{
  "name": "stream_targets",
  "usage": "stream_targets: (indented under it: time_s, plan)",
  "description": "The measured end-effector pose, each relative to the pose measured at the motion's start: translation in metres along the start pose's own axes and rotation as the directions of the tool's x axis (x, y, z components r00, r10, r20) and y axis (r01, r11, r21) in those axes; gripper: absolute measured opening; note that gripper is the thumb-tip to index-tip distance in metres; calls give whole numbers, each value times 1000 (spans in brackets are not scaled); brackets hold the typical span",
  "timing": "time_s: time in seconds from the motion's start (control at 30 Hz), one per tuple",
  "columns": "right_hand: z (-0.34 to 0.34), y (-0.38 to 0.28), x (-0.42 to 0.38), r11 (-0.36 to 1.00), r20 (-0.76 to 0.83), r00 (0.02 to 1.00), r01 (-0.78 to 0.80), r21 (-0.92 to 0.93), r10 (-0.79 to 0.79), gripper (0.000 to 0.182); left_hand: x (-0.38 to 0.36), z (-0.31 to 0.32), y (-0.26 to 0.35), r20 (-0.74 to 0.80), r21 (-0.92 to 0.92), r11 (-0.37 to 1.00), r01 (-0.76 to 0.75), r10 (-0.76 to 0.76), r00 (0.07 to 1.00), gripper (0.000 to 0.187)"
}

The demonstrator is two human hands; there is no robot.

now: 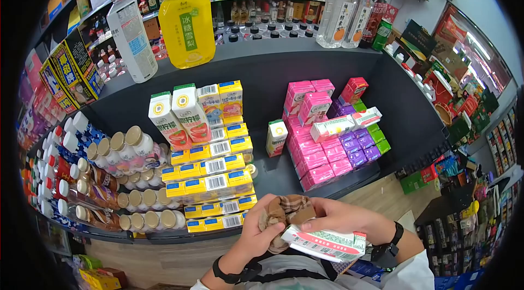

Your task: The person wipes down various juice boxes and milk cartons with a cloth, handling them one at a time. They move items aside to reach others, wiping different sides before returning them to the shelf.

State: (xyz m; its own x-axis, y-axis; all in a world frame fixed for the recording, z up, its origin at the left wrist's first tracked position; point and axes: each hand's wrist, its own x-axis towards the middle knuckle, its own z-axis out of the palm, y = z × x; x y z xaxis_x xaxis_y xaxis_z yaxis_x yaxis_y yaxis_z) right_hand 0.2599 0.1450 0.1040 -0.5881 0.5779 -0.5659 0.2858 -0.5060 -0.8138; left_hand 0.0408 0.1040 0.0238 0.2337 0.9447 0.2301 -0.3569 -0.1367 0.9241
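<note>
- The person's left hand (254,226) is at the bottom middle of the frame. Its thumb and fingers are bent and pinch a crumpled brown plaid cloth (279,209).
- The right hand (339,214) is just to the right of it. Its thumb presses on the near end of a long white cardboard carton with a red stripe (327,244). I cannot tell how its other fingers lie, because they are hidden.
- The carton lies tilted at the bottom middle, in front of the person's body. The cloth touches its left end.
- A black band is on each wrist.
- Above the hands is a big dark grey stand (265,99).
- Left of the middle is a tall stack of yellow and white boxes (218,182). Two tall white cartons with green tops (192,114) stand up there.
- A small white carton with a green top (277,138) stands alone near the middle.
- Right of it is a pile of pink boxes (311,159), beside small purple boxes (357,149).
- White cartons lie across this pile.
- At the upper left, a big clear bottle of yellow drink (188,25) stands on the ledge.
</note>
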Motion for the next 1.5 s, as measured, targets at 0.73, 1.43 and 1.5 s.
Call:
stream_targets:
  time_s: [0.73,1.43,1.5]
  plan:
    - [5,10,-3,584,-456,390,679,-445,-800,52,-39,-3,-9,-182,-356,929,100,-174,968,59]
    - [29,-27,-15,403,-389,110,309,-862,-915,48,-48,0,-12,-181,-371,921,116,-194,964,56]
    - [24,-60,10,506,-540,106,534,-677,-835,47,-51,-1,-15,-183,-364,924,119,-196,963,59]
